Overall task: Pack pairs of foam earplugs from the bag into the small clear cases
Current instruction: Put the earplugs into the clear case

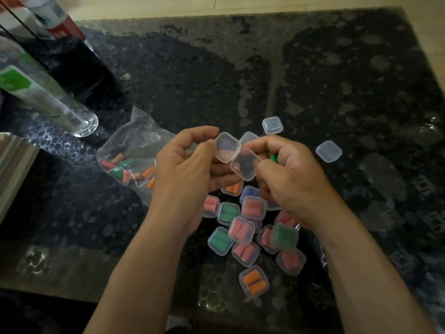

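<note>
Left hand (183, 169) pinched the open clear case (227, 147) above the middle of the table (337, 80), right hand (289, 179) gripped its lid (245, 165), perhaps with a green earplug (273, 157) tucked behind, so the lid needed seating square before pressing shut, the bag (130, 150) lying toward the left edge.

The bench (337, 80) is black, mottled with grey blotches and pebble-like spots. At centre left, the clear bag (134, 145) shows orange, red and green earplugs (148, 172). The open case (227, 147) at centre is clear, pink inside. Lower centre, clear cases (241, 230) hold pink, green, orange and blue pairs. Upper left, a clear bottle (36, 92) bears a green-and-white label, a second bottle (65, 25) a red one.
</note>
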Tool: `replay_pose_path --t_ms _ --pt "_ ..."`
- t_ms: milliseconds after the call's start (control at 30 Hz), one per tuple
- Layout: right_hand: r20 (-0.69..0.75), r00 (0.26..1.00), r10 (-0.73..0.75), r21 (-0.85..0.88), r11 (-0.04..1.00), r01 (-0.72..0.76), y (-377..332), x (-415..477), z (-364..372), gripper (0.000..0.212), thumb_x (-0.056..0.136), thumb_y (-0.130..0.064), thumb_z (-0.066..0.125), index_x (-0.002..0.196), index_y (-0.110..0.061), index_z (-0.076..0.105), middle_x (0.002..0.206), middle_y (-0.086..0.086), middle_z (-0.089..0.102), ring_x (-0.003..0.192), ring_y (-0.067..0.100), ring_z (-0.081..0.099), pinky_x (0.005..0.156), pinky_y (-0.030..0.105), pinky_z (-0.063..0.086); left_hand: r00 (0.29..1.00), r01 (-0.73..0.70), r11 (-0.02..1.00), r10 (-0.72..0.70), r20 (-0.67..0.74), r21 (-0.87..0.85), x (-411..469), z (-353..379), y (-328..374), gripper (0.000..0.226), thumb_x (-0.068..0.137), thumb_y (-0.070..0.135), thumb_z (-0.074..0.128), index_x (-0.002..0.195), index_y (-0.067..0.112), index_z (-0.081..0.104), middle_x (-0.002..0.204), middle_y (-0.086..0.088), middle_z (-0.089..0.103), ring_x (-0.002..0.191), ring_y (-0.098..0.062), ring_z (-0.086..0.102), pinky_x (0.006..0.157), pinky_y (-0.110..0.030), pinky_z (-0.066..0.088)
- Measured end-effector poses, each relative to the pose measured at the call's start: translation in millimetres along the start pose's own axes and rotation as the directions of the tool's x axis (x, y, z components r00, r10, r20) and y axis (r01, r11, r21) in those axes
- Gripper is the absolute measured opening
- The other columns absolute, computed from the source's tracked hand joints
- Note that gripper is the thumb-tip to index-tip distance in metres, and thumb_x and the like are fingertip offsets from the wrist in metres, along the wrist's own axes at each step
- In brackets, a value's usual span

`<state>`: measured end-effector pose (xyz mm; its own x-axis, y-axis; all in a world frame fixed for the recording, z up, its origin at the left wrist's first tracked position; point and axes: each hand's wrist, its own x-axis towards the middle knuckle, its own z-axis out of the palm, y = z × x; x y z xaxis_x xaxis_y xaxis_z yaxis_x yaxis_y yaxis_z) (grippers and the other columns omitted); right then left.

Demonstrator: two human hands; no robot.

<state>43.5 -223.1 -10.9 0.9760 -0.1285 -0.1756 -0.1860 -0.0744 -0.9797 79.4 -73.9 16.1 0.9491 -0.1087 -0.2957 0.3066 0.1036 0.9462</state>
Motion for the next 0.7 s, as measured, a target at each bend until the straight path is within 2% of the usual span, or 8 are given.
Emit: replay_pose_path --t_ms 67,167,267,433,500,567,633,700 --pt "-0.035 0.998 0.057 -0.025 0.998 -0.058 1 1 -2 0.018 0.077 -0.023 0.054 0.088 -0.027 0.067 0.057 -0.013 0.053 0.053 0.006 0.047 0.052 0.031 0.038 0.999 0.03 0.999 -0.029 -0.031 0.024 2 1 -1 0.021 0.101 0.0 0.051 0.112 0.011 0.065 0.083 -0.011 0.077 0.076 -0.031 0.076 0.066 -0.041 0.063" --pt "-0.109 0.985 0.134 0.092 0.988 -0.124 1 3 -5 0.023 0.085 -0.006 0.043 0.089 -0.023 0.058 0.062 -0.006 0.055 0.054 0.012 0.045 0.047 0.03 0.034 0.997 0.044 0.998 -0.042 -0.065 0.036 4 1 -2 0.024 0.096 -0.005 0.056 0.112 0.01 0.066 0.082 -0.013 0.078 0.074 -0.031 0.077 0.065 -0.036 0.062" --pt "-0.173 0.974 0.146 0.089 0.987 -0.133 1 3 -8 0.032 0.09 0.001 0.038 0.091 -0.027 0.053 0.063 -0.006 0.061 0.053 0.013 0.047 0.046 0.029 0.035 0.996 0.04 0.997 -0.035 -0.085 0.066 5 -1 -3 0.023 0.095 -0.006 0.058 0.11 0.009 0.068 0.082 -0.011 0.078 0.077 -0.033 0.078 0.07 -0.039 0.064" --pt "-0.205 0.97 0.132 0.066 0.99 -0.121 -1 2 -10 0.022 0.097 -0.008 0.054 0.097 -0.03 0.054 0.074 -0.001 0.071 0.055 0.01 0.052 0.052 0.031 0.04 0.995 0.026 0.996 -0.018 -0.094 0.086 4 -2 -4 0.029 0.093 -0.007 0.059 0.112 0.013 0.069 0.09 -0.018 0.074 0.084 -0.032 0.077 0.072 -0.041 0.064" --pt "-0.206 0.97 0.127 0.085 0.99 -0.112 -3 2 -10 0.014 0.1 -0.011 0.056 0.096 -0.024 0.058 0.072 -0.001 0.071 0.053 0.008 0.052 0.05 0.028 0.04 0.997 0.0 0.992 0.01 -0.08 0.126 5 -2 -7 0.036 0.093 -0.006 0.058 0.112 0.021 0.072 0.087 -0.016 0.067 0.085 -0.028 0.074 0.075 -0.041 0.064" --pt "-0.205 0.969 0.134 0.129 0.986 -0.109 -6 1 -11 0.011 0.101 -0.01 0.057 0.093 -0.017 0.061 0.067 -0.002 0.069 0.052 0.01 0.05 0.044 0.024 0.038 0.998 -0.003 0.987 0.014 -0.066 0.162 6 -2 -11 0.036 0.094 -0.005 0.059 0.106 0.025 0.075 0.086 -0.006 0.068 0.084 -0.025 0.072 0.078 -0.044 0.064" --pt "-0.201 0.97 0.135 0.167 0.981 -0.101 -7 0 -11 0.01 0.1 -0.01 0.06 0.091 -0.013 0.062 0.066 0.0 0.069 0.052 0.012 0.05 0.041 0.021 0.038 0.998 0.001 0.983 0.011 -0.06 0.184 5 -1 -13 0.032 0.093 -0.004 0.06 0.098 0.023 0.078 0.076 0.0 0.068 0.08 -0.022 0.07 0.082 -0.053 0.063" --pt "-0.205 0.972 0.116 0.149 0.985 -0.087 -7 -1 -11 0.008 0.098 -0.012 0.064 0.09 -0.012 0.064 0.071 0.003 0.072 0.053 0.012 0.052 0.043 0.021 0.04 0.998 0.007 0.98 0.004 -0.057 0.2 5 1 -14 0.026 0.091 -0.003 0.063 0.09 0.018 0.077 0.067 -0.003 0.061 0.076 -0.027 0.066 0.082 -0.059 0.062"
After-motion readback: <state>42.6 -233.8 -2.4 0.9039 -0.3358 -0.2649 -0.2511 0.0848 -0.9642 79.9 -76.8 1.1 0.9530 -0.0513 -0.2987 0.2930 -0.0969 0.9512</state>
